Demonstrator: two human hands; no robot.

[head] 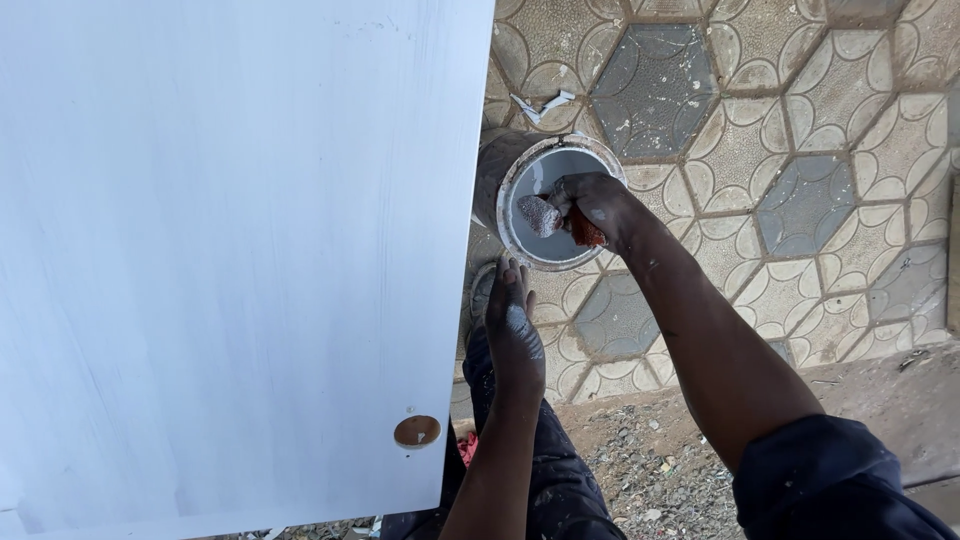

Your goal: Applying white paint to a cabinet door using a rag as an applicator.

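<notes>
Clutching a paint-soaked rag (545, 214), right hand (592, 205) (closed grip) over bucket (520, 165).

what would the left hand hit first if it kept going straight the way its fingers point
Probably the rim of the paint bucket: the left hand points up the frame at its near edge. Depth is unclear, so it may meet the patterned floor tiles first.

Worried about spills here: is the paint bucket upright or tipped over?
Tipped. The paint bucket leans with its open mouth turned toward the camera, pale paint visible inside, while the right hand dips a paint-covered sponge into it.
</notes>
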